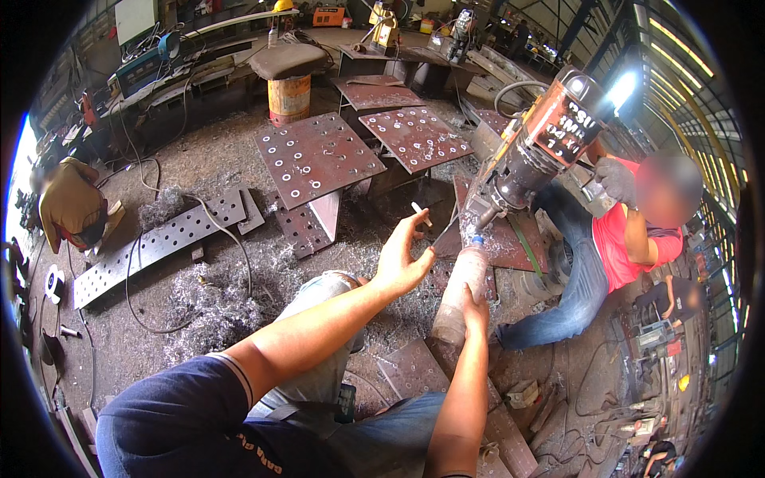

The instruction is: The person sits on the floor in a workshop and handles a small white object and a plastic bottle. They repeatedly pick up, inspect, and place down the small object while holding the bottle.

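My left hand (404, 256) reaches forward with a short, thin white stick (421, 212) between its fingers; whether this is a cigarette or chalk I cannot tell. My right hand (476, 309) is wrapped round a scuffed, pale plastic bottle (466, 279) with a blue cap. The bottle tilts, its cap up close below the tool end of an orange and black magnetic drill (550, 131). Under the drill lies a reddish-brown steel plate (510, 243) strewn with metal shavings. Beside the drill sits a person in a red shirt (617, 247), a grey-gloved hand (615, 179) next to the machine.
Drilled brown plates (319, 155) stand ahead, near a padded drum stool (287, 68). On the left lies a long perforated steel bar (159, 251), with cables and a heap of shavings (211, 299). Another person (72, 207) crouches at far left. More plates (414, 366) lie by my knees.
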A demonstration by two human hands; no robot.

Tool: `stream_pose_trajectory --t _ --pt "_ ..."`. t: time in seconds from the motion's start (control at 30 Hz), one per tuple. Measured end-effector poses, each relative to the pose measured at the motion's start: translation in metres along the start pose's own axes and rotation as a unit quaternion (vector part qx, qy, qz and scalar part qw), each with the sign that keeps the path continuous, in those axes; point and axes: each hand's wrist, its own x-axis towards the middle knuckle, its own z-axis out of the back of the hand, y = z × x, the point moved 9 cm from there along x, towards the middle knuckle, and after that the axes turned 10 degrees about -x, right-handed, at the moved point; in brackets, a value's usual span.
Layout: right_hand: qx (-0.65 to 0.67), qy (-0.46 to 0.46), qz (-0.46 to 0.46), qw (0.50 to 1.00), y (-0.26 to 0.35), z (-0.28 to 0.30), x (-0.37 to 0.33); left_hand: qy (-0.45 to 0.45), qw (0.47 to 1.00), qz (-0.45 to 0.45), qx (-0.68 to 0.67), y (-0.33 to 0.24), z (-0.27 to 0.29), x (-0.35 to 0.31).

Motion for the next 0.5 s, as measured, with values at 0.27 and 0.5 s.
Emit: stream_pose_trajectory --t 0.27,0.5 --pt "0.002 -0.099 0.045 0.994 0.025 0.031 -0.015 0.0 1.0 -0.005 -0.005 -0.001 -0.003 0.0" --pt "0.019 -0.089 0.045 0.995 0.011 0.026 -0.001 0.004 1.0 0.012 0.004 0.001 -0.001 -0.001"
